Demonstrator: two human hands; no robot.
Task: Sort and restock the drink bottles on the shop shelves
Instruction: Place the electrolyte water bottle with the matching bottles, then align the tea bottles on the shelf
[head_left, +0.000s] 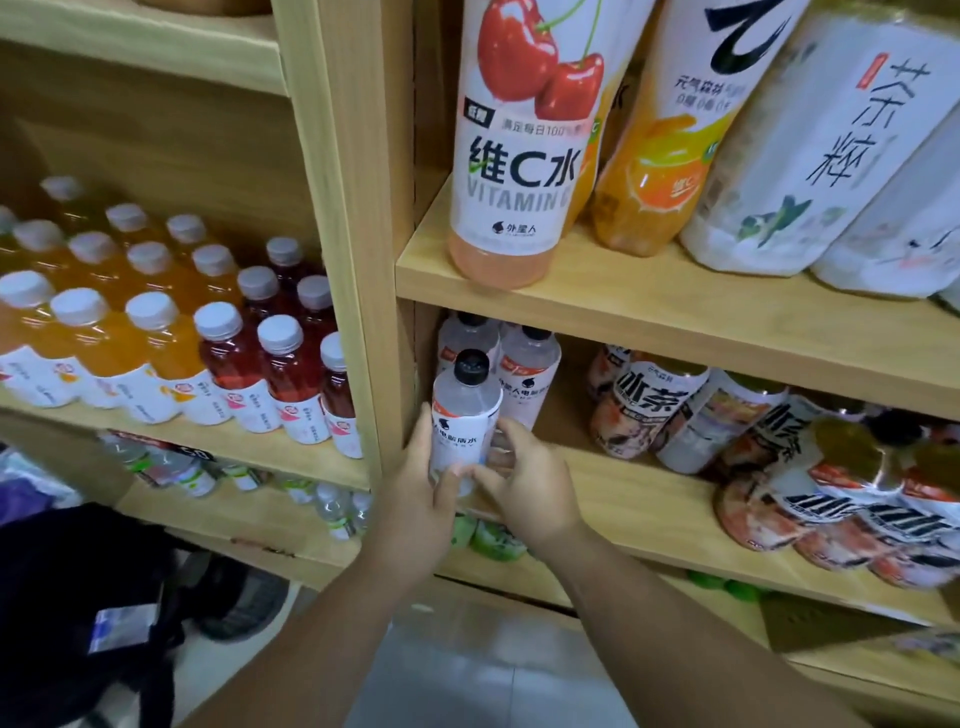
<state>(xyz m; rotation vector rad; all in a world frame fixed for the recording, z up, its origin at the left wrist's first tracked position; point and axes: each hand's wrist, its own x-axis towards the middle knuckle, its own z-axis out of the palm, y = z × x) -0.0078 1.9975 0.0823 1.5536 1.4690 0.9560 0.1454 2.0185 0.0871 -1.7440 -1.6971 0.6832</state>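
pale wood frames everything: an upright post (363, 208) splits the shelving into two bays. at the left front corner of the right bay's middle shelf (649, 499), just beside the post, both hands hold a clear bottle (462, 410) with a black cap and a white label. the left hand (415, 493) wraps its lower left side, thumb across the front. the right hand (524, 478) grasps the lower right side, fingers curled onto it. the bottle is upright, and its base is hidden behind the hands, so i cannot tell whether it rests on the board. two matching bottles (530, 364) stand just behind it, near the back.

to the right of these lies a bare stretch of board, then a crowded group of tea bottles (649, 410) with dark lettering, some spilling out to the front edge. the front strip of shelf beside the right hand is bare wood.

the upper shelf (675, 312) carries a cherry vitamin c bottle (514, 156) near its left front edge, an orange drink bottle (660, 166) beside it, and white tea bottles (810, 145) further right.

in the left bay, rows of orange juice bottles (104, 312) and red juice bottles (280, 353) fill their shelf up to the post. small clear water bottles (182, 467) sit on the shelf below. green caps (488, 540) show under the hands. a black bag (78, 597) and a dark shoe (244, 608) lie on the grey floor (467, 675).
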